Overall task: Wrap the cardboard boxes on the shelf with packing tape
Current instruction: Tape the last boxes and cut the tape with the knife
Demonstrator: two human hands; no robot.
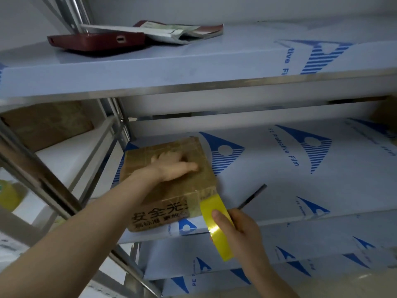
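Observation:
A brown cardboard box point(193, 190) with black printed characters on its front lies on the middle shelf point(300, 190), near its front left corner. Clear tape bands cross its top. My left hand point(174, 168) presses flat on the box top, fingers stretched out. My right hand point(238, 229) grips a yellow roll of packing tape point(217, 224) just in front of the box's right front corner. A strip of tape runs from the roll up onto that corner.
A thin dark blade or stick point(253, 195) lies on the shelf right of the box. The upper shelf point(150, 67) holds a dark red case point(96, 40) and papers point(176, 32). Another cardboard box point(47, 123) sits behind the steel post at left.

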